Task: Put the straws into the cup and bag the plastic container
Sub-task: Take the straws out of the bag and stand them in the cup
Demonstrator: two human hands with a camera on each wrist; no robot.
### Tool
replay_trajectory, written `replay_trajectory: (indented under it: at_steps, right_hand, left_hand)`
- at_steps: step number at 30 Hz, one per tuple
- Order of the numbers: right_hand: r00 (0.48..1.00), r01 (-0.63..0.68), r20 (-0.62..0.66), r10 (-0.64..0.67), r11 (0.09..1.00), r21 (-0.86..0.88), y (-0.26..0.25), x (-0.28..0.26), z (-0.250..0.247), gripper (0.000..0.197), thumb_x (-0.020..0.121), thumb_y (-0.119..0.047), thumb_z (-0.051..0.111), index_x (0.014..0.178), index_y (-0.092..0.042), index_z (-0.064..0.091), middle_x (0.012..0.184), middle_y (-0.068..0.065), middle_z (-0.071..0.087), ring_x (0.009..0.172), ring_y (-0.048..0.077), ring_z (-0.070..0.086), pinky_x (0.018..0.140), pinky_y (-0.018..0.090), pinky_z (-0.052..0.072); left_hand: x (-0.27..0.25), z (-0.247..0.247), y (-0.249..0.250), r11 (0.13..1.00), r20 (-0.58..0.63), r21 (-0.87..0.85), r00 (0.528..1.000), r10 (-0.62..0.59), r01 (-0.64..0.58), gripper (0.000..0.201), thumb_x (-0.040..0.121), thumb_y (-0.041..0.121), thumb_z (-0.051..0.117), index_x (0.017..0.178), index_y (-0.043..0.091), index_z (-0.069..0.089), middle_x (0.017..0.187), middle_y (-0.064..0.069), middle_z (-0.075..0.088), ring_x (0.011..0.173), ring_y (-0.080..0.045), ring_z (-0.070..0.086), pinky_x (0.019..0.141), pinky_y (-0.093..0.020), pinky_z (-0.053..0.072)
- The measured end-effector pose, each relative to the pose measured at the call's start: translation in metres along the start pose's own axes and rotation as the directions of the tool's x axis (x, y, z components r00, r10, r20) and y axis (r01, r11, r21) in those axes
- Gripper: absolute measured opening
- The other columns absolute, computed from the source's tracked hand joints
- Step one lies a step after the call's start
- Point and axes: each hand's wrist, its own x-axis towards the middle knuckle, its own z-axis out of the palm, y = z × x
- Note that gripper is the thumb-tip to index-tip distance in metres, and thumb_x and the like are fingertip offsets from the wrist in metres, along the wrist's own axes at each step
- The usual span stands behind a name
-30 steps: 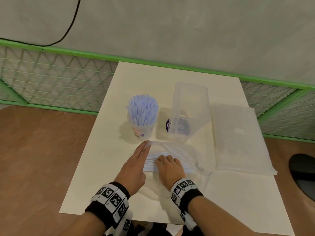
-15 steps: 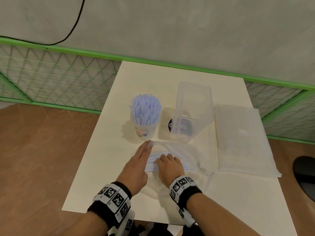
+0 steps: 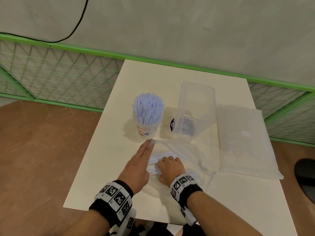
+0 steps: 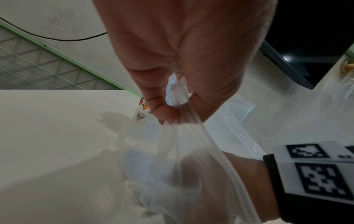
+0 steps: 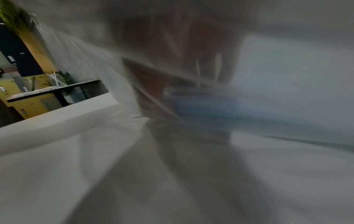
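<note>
The left hand (image 3: 138, 165) pinches the clear bag (image 3: 185, 154) mouth at its fingertips, holding it open. The right hand (image 3: 169, 167), reaching inside, curls around straws (image 3: 154, 159); cup (image 3: 146, 130) and plastic container (image 3: 194, 113) stand just beyond the fingers

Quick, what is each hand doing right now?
Left hand: pinches the edge of the clear bag.
Right hand: inside the bag, fingers curled round a bundle of straws.
</note>
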Motion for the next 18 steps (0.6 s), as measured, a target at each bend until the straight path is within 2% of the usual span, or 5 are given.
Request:
replay_trajectory:
  at_steps: [4,8,16,18]
  right_hand:
    - [0.999,0.018,0.041,-0.015,0.999,-0.052,-0.002,-0.002,0.0,0.026,0.09,-0.025,0.054,0.113,-0.015,0.059,0.112,0.005,0.06,0.109,0.028,0.054,0.099,0.041,0.034]
    - [0.999,0.039,0.022,-0.038,0.998,-0.047,-0.003,-0.004,0.0,0.029,0.09,-0.021,0.053,0.118,-0.016,0.055,0.112,0.006,0.062,0.106,0.028,0.057,0.097,0.041,0.035]
    - [0.998,0.065,0.006,-0.065,0.997,-0.033,0.001,-0.011,0.002,0.029,0.09,-0.024,0.051,0.118,-0.017,0.057,0.113,0.005,0.062,0.107,0.029,0.056,0.096,0.042,0.034]
    - [0.997,0.079,0.009,-0.079,0.996,-0.039,0.002,-0.012,0.001,0.026,0.089,-0.024,0.051,0.113,-0.016,0.059,0.111,0.005,0.063,0.106,0.029,0.056,0.095,0.042,0.034]
  left_hand:
    - [-0.002,0.0,0.0,1.0,0.016,-0.005,1.0,-0.015,0.015,0.102,0.071,-0.015,0.043,0.153,0.036,0.009,0.157,0.025,-0.002,0.127,-0.011,0.046,0.097,-0.026,0.046]
    - [-0.003,0.001,0.001,1.0,0.018,-0.008,1.0,-0.019,0.019,0.102,0.071,-0.015,0.043,0.153,0.036,0.01,0.157,0.026,-0.002,0.125,-0.012,0.047,0.096,-0.027,0.047]
    - [-0.004,0.001,0.0,1.0,0.014,0.007,1.0,-0.019,0.019,0.103,0.072,-0.015,0.045,0.152,0.038,0.008,0.156,0.028,-0.003,0.124,-0.011,0.048,0.089,-0.019,0.044]
    - [-0.004,0.001,0.0,1.0,0.012,0.007,1.0,-0.014,0.014,0.103,0.072,-0.015,0.045,0.152,0.038,0.008,0.157,0.026,-0.003,0.125,-0.011,0.047,0.088,-0.018,0.042]
